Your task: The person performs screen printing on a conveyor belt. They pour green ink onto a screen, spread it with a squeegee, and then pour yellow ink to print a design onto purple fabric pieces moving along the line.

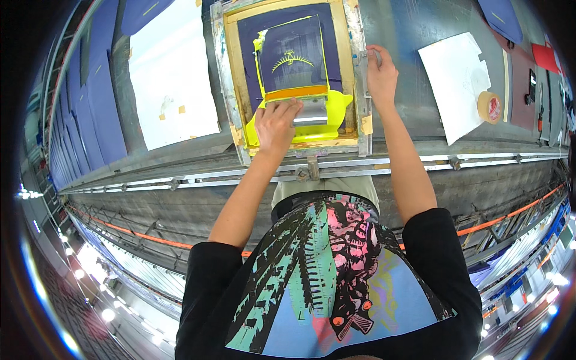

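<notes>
A printing screen [341, 36] in a wooden frame lies in front of me, with a dark mesh and a yellow motif in its upper middle. My left hand [278, 123] grips the left part of a squeegee [311, 111], which has a metal handle and an orange blade. The squeegee lies across the lower part of the mesh. Bright yellow ink [317, 132] is pooled around and below it, and thin yellow lines run up both sides of the mesh. At the frame's right edge, my right hand [383, 77] has its fingers curled against the metal side rail.
To the left lie a white sheet [174, 84] with tape bits and several dark blue fabric pieces [102, 102]. At right are a torn white sheet [453, 78], a tape roll [489, 107] and a red piece [545, 59]. A metal rail [414, 161] edges the table.
</notes>
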A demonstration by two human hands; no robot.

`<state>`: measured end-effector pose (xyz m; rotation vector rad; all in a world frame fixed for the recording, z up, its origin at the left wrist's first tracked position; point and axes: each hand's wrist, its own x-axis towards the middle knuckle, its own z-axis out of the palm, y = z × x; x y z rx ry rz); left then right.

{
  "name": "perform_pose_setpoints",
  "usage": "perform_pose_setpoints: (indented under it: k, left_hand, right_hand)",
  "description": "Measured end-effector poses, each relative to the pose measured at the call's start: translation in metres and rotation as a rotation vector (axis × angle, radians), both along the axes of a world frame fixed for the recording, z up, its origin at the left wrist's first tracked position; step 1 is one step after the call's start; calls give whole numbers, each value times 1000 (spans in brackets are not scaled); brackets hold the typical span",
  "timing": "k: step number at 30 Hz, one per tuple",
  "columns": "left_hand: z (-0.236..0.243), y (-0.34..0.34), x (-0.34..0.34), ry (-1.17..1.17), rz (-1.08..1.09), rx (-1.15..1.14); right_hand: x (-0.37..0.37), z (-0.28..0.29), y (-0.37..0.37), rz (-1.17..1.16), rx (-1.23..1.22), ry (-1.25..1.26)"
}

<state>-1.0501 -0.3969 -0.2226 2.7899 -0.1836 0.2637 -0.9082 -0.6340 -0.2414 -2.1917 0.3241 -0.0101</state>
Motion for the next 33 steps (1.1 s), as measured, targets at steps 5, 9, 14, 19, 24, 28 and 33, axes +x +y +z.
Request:
perform_pose_setpoints:
  k: [5,9,14,19,24,28,33]
  left_hand:
    - [3,-3,-5,-24,17,-33]
    - [2,-3,-8,-12,22,-28]
    - [4,-4,-12,-1,22,-41]
    - [12,-4,-25,68,-20,32]
    - [16,15,-2,213,-59,-7]
    - [16,17,12,184,-10,-80]
    - [7,-6,-42,88,-35,85]
  right_hand:
    - [-2,2,1,-21,23,20]
    - [-1,1,0,-4,5,-4]
    - [-3,5,0,-7,-9,18]
    - [2,-19,-9,48,13,-143]
    - [20,-22,-22,128,111,84]
    - [25,-11,-22,109,295,320]
    - [9,-30,-11,46,101,-176]
